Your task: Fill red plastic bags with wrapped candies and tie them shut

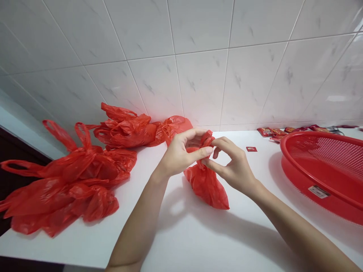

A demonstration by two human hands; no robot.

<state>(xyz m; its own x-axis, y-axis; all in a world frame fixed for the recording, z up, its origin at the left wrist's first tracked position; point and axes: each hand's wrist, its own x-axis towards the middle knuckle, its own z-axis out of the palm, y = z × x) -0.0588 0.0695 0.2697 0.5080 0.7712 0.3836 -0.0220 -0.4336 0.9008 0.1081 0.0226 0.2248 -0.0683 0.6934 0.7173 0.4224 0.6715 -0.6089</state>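
Observation:
A small red plastic bag (pixel 208 187) rests on the white counter (pixel 198 234) in the middle of the view, its top gathered upward. My left hand (pixel 181 153) pinches the bag's top from the left. From the right, my right hand (pixel 232 166) grips the same twisted handles with thumb and fingers. Both hands meet just above the bag's body, and the handles are partly hidden between the fingers.
A heap of red plastic bags (pixel 68 177) lies at the left, more red bags (pixel 133 128) against the tiled wall. A red perforated basket (pixel 326 170) stands at the right. Small red packets (pixel 272 132) line the wall; one packet (pixel 251 149) lies alone.

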